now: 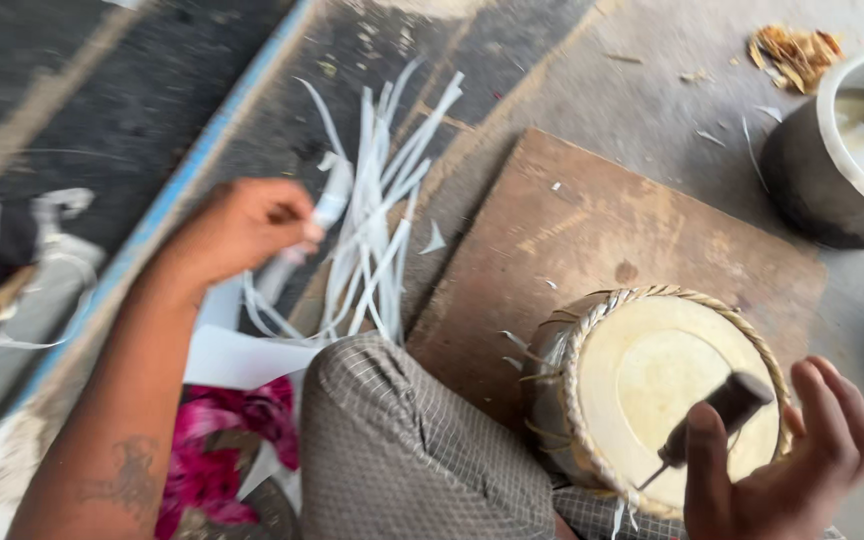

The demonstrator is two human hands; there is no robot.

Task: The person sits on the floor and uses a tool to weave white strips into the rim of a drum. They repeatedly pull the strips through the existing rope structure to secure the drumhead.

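My left hand [242, 228] reaches out to a loose bundle of white strips [377, 215] lying on the floor, its fingers pinched on one strip near the bundle's left side. My right hand [787, 460] grips a small dark-handled tool [717, 415] with a thin metal point aimed down. The tool hovers over the pale skin head of a small drum [652, 385], which has a braided rim. The drum rests against my checked-cloth knee [402, 450] on a wooden board [592, 225].
A grey bowl with a white rim [842, 150] holding liquid stands at the upper right. Shavings [792, 50] lie beside it. A blue edge [202, 150] runs diagonally at the left. Pink patterned cloth [222, 440] and white paper [242, 355] lie by my left arm.
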